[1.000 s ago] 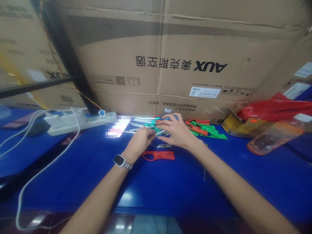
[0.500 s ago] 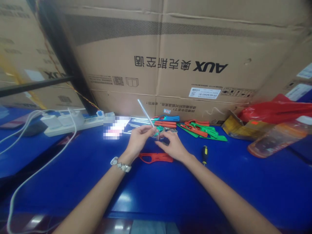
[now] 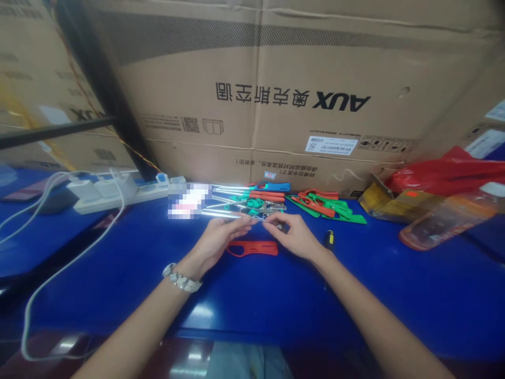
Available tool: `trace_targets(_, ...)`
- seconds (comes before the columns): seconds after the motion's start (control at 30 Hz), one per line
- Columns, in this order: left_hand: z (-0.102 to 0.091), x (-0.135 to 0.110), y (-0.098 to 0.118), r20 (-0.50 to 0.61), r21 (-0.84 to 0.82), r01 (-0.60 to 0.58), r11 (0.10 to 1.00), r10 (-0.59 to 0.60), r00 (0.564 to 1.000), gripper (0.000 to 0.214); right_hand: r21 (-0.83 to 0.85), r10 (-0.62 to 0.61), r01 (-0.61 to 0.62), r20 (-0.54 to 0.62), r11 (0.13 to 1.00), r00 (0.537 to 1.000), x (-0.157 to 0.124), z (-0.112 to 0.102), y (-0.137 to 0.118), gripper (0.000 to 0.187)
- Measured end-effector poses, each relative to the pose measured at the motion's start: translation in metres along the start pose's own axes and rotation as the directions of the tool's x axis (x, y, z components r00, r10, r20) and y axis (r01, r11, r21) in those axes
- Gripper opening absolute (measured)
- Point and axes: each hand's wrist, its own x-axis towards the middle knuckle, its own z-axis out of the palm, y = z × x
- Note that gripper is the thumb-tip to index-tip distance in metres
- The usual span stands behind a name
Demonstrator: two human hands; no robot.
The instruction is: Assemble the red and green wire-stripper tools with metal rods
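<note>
My left hand (image 3: pixel 221 237), with a watch on its wrist, is closed in a pinch on a thin metal rod (image 3: pixel 219 213) that points left, almost level. Close beside it my right hand (image 3: pixel 294 237) is pinched on a small metal part (image 3: pixel 272 223) at the rod's near end; I cannot make out what the part is. A red plastic handle piece (image 3: pixel 252 248) lies flat on the blue table (image 3: pixel 252 300) just below both hands. Behind the hands lies a pile of metal rods and coloured handles (image 3: pixel 256 196).
More green and red handle pieces (image 3: pixel 329 208) lie to the right, and a small yellow-and-black screwdriver (image 3: pixel 328 239) lies by my right wrist. A power strip (image 3: pixel 114 190) with white cables sits on the left. A large cardboard box (image 3: pixel 276 95) walls the back. A red bag (image 3: pixel 445 173) and an orange packet (image 3: pixel 445 221) sit far right.
My left hand lifted a rod out of the pile, held it pointing up, then swung it down to nearly level. Both hands drew back from the pile, uncovering the screwdriver.
</note>
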Motion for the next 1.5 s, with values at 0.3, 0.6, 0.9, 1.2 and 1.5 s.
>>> trace_targets(0.3,0.012,-0.016,-0.002,0.037,-0.149,0.038,0.988,-0.033,0.999,0.030,0.009,-0.139,0.140,-0.040,0.990,0.989,-0.001,0.018,-0.008,0.017)
trace_targets(0.6,0.016,-0.010,-0.003,0.066,-0.109,-0.032,0.994,0.040,0.997,0.036,0.006,-0.231,0.236,-0.178,0.972,0.956,0.000,0.022,-0.007,0.014)
trace_targets(0.9,0.018,-0.005,-0.017,0.146,0.023,-0.090,0.996,0.086,0.986,0.039,0.039,-0.207,0.212,-0.101,0.977,0.973,-0.003,0.023,-0.011,0.011)
trace_targets(1.2,0.023,-0.008,-0.021,0.187,0.040,-0.085,0.996,0.076,0.979,0.043,-0.158,-0.341,0.317,-0.156,0.935,0.927,-0.004,0.021,-0.013,0.009)
trace_targets(1.5,0.029,-0.012,-0.014,0.216,0.118,-0.151,0.982,0.123,0.969,0.049,-0.188,-0.286,0.244,-0.249,0.951,0.925,-0.002,0.021,-0.006,0.014)
